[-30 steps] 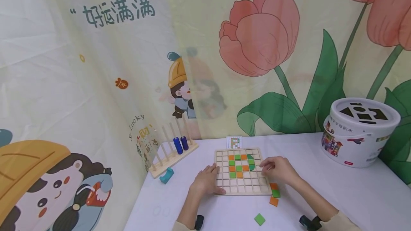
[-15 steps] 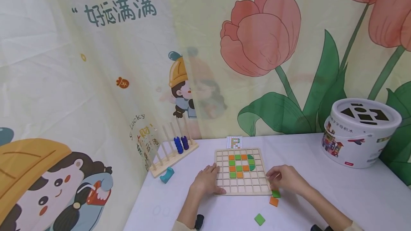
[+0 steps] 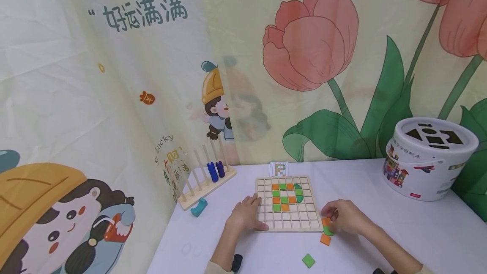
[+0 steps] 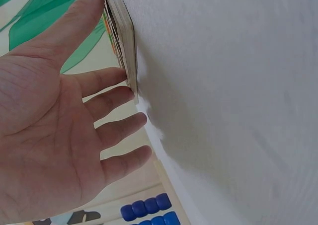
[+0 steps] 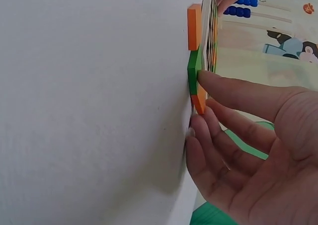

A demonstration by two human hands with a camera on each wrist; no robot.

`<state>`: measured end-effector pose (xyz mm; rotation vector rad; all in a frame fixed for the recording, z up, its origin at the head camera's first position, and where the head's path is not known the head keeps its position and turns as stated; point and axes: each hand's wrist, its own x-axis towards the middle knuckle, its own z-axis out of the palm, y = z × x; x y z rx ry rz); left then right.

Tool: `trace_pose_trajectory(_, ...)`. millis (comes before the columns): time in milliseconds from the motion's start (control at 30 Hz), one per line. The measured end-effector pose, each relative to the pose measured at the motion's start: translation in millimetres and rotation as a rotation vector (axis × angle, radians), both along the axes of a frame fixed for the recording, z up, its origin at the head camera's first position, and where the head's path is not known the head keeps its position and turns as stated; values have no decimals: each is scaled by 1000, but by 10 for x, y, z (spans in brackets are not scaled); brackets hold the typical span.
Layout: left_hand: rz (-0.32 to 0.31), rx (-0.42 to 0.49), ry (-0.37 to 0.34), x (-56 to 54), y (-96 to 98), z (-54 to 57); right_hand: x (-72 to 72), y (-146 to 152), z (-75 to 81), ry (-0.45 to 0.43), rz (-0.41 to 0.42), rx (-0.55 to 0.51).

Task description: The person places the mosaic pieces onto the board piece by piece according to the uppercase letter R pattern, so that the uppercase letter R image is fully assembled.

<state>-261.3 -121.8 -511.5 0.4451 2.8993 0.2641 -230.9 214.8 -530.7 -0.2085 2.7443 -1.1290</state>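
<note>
A square wooden grid board (image 3: pixel 291 224) lies on the white table, its orange, green and rounded dark green tiles (image 3: pixel 284 200) forming a P shape. My left hand (image 3: pixel 245 214) rests along the board's left edge, fingers spread and thumb at the near corner. My right hand (image 3: pixel 347 217) is low beside the board's right edge, over a small cluster of loose tiles. In the right wrist view its thumb tip meets a green tile (image 5: pixel 193 72), and the index fingertip is by the end of an orange tile (image 5: pixel 198 104). Another orange tile (image 3: pixel 325 239) lies just nearer.
A single green tile (image 3: pixel 308 260) lies near the front. Behind the board is a small pattern card (image 3: pixel 279 169). A wooden peg rack (image 3: pixel 207 187) with blue beads and a teal arch block (image 3: pixel 199 207) stand left. A white bucket (image 3: pixel 426 168) stands at right.
My right hand has moved from the board's right edge down and right to the loose tiles. The left hand stays on the board, and the tiles on it look the same.
</note>
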Motion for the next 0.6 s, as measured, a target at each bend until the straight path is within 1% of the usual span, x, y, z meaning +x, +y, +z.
trace_pose_trajectory(133,-2,6,1,5,6,12,-16,4,-10,19,-28,12)
trace_pose_trajectory(200,-1,8,-2,5,11,15,-24,13,-1,6,-45,7)
trace_pose_trajectory(367,2,6,-8,0,15,5,-57,39,59,-8,-53,4)
trace_pose_trajectory(600,8,8,-9,-6,12,5,-134,-1,171,60,-31,-11)
